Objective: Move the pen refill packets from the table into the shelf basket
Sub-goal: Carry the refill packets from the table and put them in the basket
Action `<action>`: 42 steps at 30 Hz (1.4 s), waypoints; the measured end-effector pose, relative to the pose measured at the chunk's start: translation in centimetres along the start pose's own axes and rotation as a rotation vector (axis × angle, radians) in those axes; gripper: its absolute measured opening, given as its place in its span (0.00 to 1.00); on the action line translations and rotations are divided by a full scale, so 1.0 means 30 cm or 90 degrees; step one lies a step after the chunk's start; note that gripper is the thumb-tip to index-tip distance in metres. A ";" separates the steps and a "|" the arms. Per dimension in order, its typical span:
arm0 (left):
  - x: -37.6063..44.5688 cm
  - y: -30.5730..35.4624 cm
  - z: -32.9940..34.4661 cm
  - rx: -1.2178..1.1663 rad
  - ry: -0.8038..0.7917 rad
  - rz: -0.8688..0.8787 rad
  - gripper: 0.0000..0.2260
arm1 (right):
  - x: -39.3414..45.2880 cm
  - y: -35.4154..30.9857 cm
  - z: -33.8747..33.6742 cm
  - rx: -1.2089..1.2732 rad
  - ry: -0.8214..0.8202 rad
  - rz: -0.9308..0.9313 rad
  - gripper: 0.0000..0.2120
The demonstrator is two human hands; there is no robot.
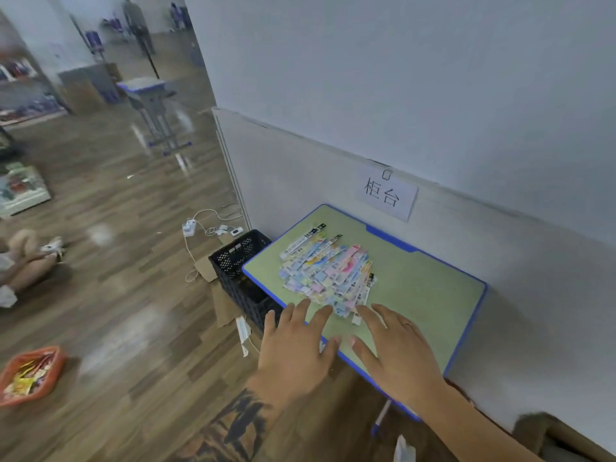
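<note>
The pen refill packets point(328, 273) were heaped on the green counter point(430, 295), just beyond both grips; their long axes were seen to run mostly from the near right toward the far left. The left hand point(295, 345) and right hand point(396, 348) were spread wide and held nothing; both sets of fingertips were near the pile's near edge, though contact could not be told, and neither hand was judged clearly nearer.

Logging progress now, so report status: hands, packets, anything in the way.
Left hand and right hand open, reaching, holding nothing. Packets piled on the table. Black crate beside the table, nothing blocking.
</note>
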State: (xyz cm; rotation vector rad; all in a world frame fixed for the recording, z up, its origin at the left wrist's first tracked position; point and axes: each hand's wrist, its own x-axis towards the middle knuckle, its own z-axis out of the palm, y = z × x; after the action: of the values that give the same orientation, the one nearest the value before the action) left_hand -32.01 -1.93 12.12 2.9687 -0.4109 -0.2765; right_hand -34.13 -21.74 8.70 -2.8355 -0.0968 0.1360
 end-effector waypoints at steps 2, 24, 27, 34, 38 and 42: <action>0.083 -0.023 0.002 0.002 -0.011 0.000 0.27 | 0.087 0.013 0.017 -0.001 -0.015 0.016 0.35; 1.028 -0.372 0.176 -0.032 -0.225 0.185 0.28 | 0.819 0.011 0.250 0.094 -0.107 0.402 0.25; 1.125 -0.390 0.202 -0.015 -0.245 0.226 0.28 | 0.890 0.004 0.301 0.108 -0.116 0.453 0.21; 1.262 -0.396 0.264 0.015 -0.252 0.253 0.27 | 1.085 0.052 0.390 0.127 -0.103 0.627 0.18; 1.278 -0.389 0.286 0.005 -0.276 0.241 0.27 | 1.131 0.074 0.427 0.207 -0.086 0.725 0.11; 1.267 -0.373 0.289 -0.041 -0.297 0.218 0.26 | 1.113 0.091 0.428 0.414 0.003 0.785 0.08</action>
State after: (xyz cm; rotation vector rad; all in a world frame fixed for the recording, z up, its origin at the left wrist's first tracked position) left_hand 5.08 -2.80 -4.25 2.6845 -0.9250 -0.9198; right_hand -2.15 -17.89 -7.11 -1.8629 1.3999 0.3305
